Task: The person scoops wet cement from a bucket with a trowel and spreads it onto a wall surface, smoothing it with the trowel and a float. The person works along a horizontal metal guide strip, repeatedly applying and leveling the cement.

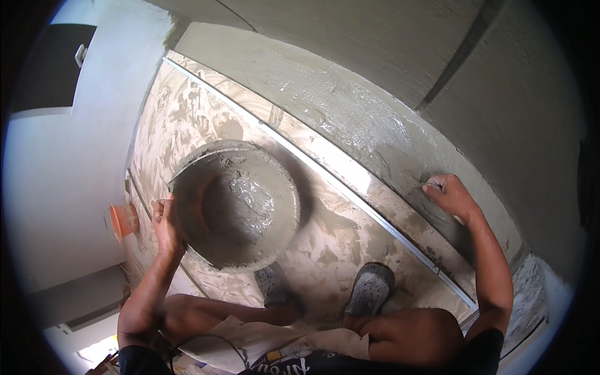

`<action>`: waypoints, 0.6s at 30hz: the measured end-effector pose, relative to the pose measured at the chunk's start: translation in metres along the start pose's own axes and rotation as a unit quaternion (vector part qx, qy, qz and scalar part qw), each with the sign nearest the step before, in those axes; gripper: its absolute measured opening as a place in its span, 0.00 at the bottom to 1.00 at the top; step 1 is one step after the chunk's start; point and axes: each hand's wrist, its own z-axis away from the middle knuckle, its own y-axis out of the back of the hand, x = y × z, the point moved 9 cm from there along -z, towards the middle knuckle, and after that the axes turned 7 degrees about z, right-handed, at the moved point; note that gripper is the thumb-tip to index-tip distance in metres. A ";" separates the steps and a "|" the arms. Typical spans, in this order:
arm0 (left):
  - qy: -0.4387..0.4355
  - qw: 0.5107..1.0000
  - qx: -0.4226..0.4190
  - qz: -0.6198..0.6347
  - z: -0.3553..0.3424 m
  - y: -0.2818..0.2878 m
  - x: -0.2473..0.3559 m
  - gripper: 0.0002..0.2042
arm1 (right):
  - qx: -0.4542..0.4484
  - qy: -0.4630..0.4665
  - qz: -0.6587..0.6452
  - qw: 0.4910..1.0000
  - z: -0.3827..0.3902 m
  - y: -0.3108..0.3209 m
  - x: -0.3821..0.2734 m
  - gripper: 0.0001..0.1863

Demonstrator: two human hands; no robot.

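A wide round mortar tub, its inside coated with wet grey mortar, stands tilted toward me on the smeared floor. My left hand grips its left rim, with the fingers on the outer side. Over on the right, my right hand is closed just above a strip of wet grey mortar along the base of the wall. What its fingers hold, if anything, I cannot make out. A darker, shaded patch of mortar lies beside that hand.
A long metal straightedge runs diagonally across the mortar-stained floor, beside the edge of the wet strip. An orange bucket is at the left. My feet in grey clogs are below the tub. Grey plastered wall rises at the right.
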 end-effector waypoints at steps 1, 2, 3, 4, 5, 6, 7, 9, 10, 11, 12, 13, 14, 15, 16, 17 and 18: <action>0.002 1.000 -0.001 0.004 0.000 0.001 -0.001 0.14 | -0.010 -0.013 -0.053 0.998 -0.006 -0.003 -0.007 0.14; -0.001 1.000 -0.003 0.008 0.000 0.002 -0.003 0.14 | -0.023 -0.030 -0.107 0.994 -0.012 -0.007 -0.014 0.14; -0.004 1.000 -0.005 0.013 0.001 0.004 -0.005 0.13 | -0.005 -0.003 -0.103 0.995 -0.021 -0.005 -0.025 0.13; -0.007 1.000 -0.008 0.016 0.002 0.005 -0.006 0.13 | 0.011 0.024 -0.099 0.995 -0.034 -0.006 -0.036 0.13; 0.002 1.000 0.000 0.022 0.003 0.006 -0.010 0.13 | 0.028 0.049 -0.094 0.994 -0.044 -0.005 -0.049 0.13; 0.011 1.000 0.009 0.026 0.008 0.006 -0.010 0.13 | 0.075 0.086 -0.027 0.993 -0.054 0.002 -0.068 0.14; 0.019 0.999 0.018 0.030 0.011 0.007 -0.011 0.13 | 0.120 0.124 0.040 0.984 -0.065 0.007 -0.091 0.16; 0.010 1.000 0.023 0.017 0.013 0.011 -0.009 0.13 | 0.213 0.168 0.142 0.952 -0.086 0.012 -0.132 0.18; 0.005 1.000 0.024 0.011 0.014 0.012 -0.008 0.13 | 0.260 0.173 0.177 0.933 -0.099 0.011 -0.149 0.19; 0.011 0.999 0.027 0.015 0.015 0.010 -0.008 0.13 | 0.258 0.157 0.198 0.933 -0.119 0.007 -0.164 0.19; 0.017 0.999 0.028 0.019 0.018 0.006 -0.005 0.13 | 0.257 0.140 0.219 0.931 -0.139 0.008 -0.176 0.19; 0.023 0.999 0.029 0.022 0.020 0.003 -0.004 0.13 | 0.257 0.121 0.250 0.926 -0.165 0.005 -0.179 0.18; 0.024 0.999 0.034 0.026 0.022 0.003 -0.006 0.13 | 0.256 0.102 0.282 0.919 -0.193 -0.002 -0.177 0.18; 0.023 0.999 0.041 0.028 0.022 0.008 -0.010 0.13 | 0.254 0.084 0.311 0.912 -0.206 -0.008 -0.183 0.17; 0.022 0.998 0.046 0.030 0.023 0.012 -0.013 0.13 | 0.244 0.086 0.299 0.919 -0.210 -0.015 -0.183 0.17; 0.023 0.998 0.054 0.035 0.026 0.015 -0.015 0.13 | 0.232 0.091 0.285 0.926 -0.209 -0.021 -0.187 0.17; 0.024 0.997 0.061 0.041 0.031 0.016 -0.017 0.13 | 0.221 0.094 0.272 0.932 -0.207 -0.027 -0.191 0.17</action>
